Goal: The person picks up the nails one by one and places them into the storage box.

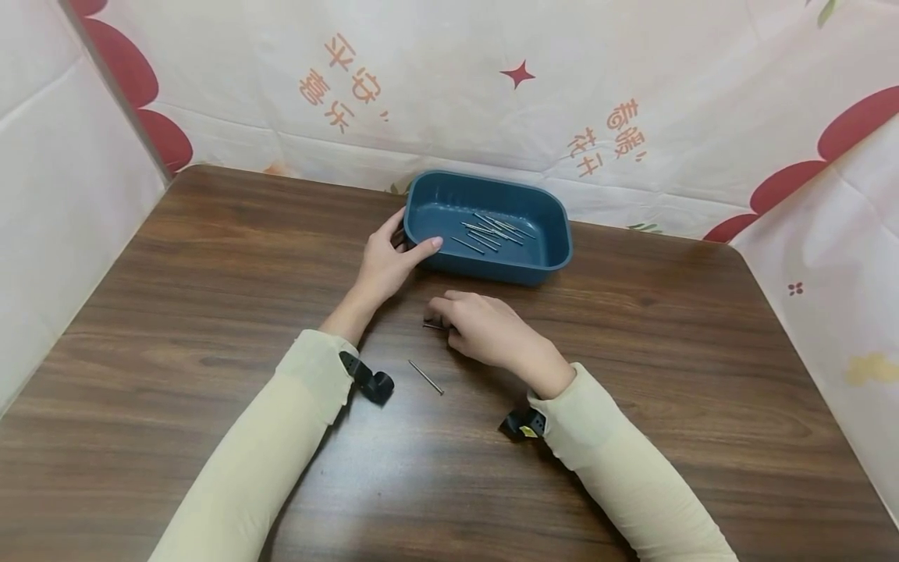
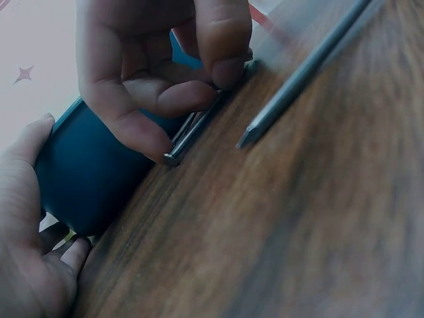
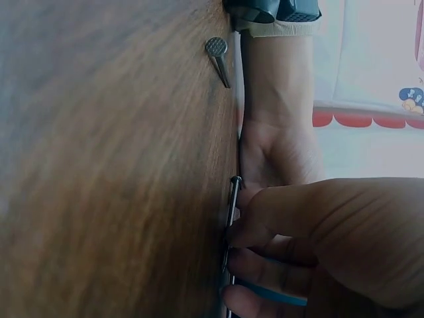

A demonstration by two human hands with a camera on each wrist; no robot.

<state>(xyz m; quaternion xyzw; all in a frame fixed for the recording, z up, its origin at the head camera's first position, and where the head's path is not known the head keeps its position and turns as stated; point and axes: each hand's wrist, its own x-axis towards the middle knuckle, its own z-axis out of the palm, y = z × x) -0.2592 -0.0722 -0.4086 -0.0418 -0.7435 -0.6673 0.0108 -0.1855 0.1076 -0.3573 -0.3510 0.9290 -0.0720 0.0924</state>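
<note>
A blue plastic bin (image 1: 485, 272) stands at the back of the table, with several metal nails (image 1: 495, 230) lying loosely inside. My left hand (image 1: 385, 261) grips the bin's near left corner, thumb over the rim and fingers against the outer wall. In front of the bin my right hand (image 1: 485, 328) pinches a nail (image 2: 192, 136) low at the tabletop; its fingers hide part of it, and whether a second nail lies beside it I cannot tell. Nearer to me a single nail (image 1: 425, 377) lies on the wood between my forearms, its flat head (image 3: 216, 46) visible in the right wrist view.
The brown wood-grain table (image 1: 211, 312) spreads out on both sides of the hands. Behind it hangs a pale printed curtain (image 1: 435, 94), close to the bin's back side. A black wrist camera (image 1: 372, 382) sits at the left cuff and another camera (image 1: 521, 424) at the right.
</note>
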